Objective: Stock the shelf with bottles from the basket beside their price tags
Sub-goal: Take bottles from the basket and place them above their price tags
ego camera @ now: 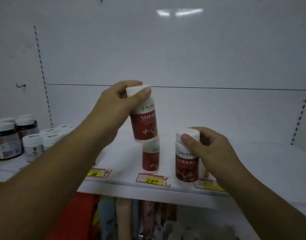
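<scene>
My left hand (118,99) grips the white cap of a red-labelled white bottle (144,122), held slightly tilted above the white shelf (235,129). Below and behind it a second red-labelled bottle (150,158) stands on the shelf, just behind a red-and-yellow price tag (153,180). My right hand (211,149) holds the cap of a third such bottle (186,165), upright at the shelf's front edge, between that tag and another price tag (208,185) partly hidden by my wrist. The basket is out of view.
At the left of the shelf stand dark jars with white lids (6,141) and several small white bottles (34,144). Another price tag (98,173) lies near my left forearm. Below the shelf edge are colourful packaged goods (114,219).
</scene>
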Action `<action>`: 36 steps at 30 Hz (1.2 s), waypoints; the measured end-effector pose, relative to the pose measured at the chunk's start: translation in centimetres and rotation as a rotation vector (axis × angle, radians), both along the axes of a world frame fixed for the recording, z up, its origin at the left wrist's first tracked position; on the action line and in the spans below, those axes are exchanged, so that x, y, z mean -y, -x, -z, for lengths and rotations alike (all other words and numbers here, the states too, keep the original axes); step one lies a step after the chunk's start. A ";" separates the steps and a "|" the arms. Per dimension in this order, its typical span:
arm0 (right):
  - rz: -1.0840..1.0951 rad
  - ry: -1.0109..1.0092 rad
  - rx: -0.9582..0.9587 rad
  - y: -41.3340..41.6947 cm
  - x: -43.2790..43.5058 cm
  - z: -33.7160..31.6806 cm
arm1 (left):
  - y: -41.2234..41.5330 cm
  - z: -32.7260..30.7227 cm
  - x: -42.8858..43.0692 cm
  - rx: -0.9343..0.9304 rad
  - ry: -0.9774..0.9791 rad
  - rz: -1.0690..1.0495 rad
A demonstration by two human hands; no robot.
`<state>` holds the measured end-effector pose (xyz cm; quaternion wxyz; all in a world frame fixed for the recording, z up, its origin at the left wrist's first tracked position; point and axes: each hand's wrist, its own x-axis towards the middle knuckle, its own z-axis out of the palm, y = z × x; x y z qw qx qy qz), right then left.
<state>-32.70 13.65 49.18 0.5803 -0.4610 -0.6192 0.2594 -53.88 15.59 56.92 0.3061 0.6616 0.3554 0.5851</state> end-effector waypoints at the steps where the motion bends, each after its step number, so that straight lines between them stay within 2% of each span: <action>1: 0.040 -0.002 0.036 0.2 -1.2 -0.2 | 0.7 -1.5 -1.7 -0.021 -0.013 -0.024; 5: 0.157 0.057 0.200 1.0 -5.2 0.4 | 2.3 -4.4 -8.6 -0.042 -0.007 -0.068; 8: 0.145 0.111 0.233 1.7 -6.9 1.4 | 1.6 -3.8 -12.4 -0.110 0.112 -0.032; 11: 0.084 0.154 0.189 2.1 -7.5 2.5 | 0.1 -1.6 -15.1 -0.230 0.276 0.047; 14: 0.082 0.137 0.240 2.1 -7.6 3.3 | -1.1 0.9 -16.7 -0.412 0.394 0.124; 22: 0.061 0.142 0.269 1.8 -7.7 3.9 | -2.5 3.4 -17.6 -0.730 0.525 0.293; 27: 0.087 0.158 0.361 1.5 -7.8 3.6 | -3.0 3.4 -16.7 -0.754 0.480 0.288; 30: 0.076 0.151 0.435 1.5 -7.6 2.8 | -3.6 2.8 -15.4 -0.847 0.353 0.198; 32: 0.147 0.087 0.502 1.0 -7.3 1.8 | -3.8 2.1 -14.4 -0.902 0.220 0.136; 34: 0.289 0.015 0.684 -0.5 -6.8 0.0 | -4.1 1.2 -13.0 -1.027 0.057 0.044; 36: 0.390 0.083 0.977 -2.6 -6.2 -2.0 | -4.8 0.4 -11.7 -1.239 -0.092 -0.079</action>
